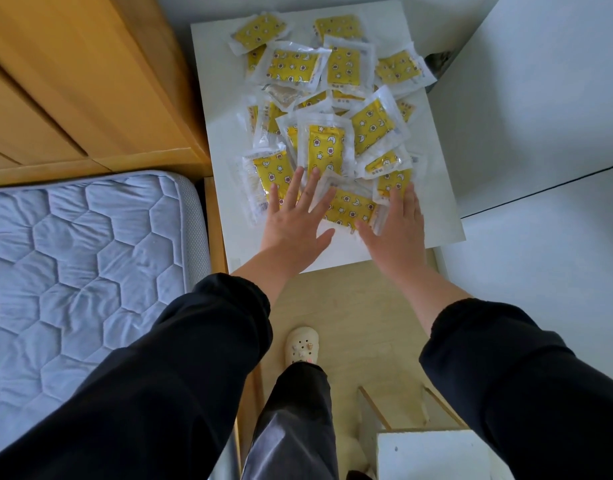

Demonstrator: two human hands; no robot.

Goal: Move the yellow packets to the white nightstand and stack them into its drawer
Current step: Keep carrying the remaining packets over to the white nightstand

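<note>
Several yellow packets in clear wrappers lie scattered in an overlapping heap on a white tabletop. My left hand is flat with its fingers spread, resting on the near left packets. My right hand lies flat on the near right edge of the heap, fingers extended over a packet. One packet lies between the two hands. Neither hand grips anything. At the bottom right stands a white piece of furniture with wooden-edged sides, only partly in view.
A wooden wardrobe stands to the left of the table. A bed with a pale blue quilted mattress fills the lower left. White walls close the right side. My foot in a cream clog stands on the light wood floor.
</note>
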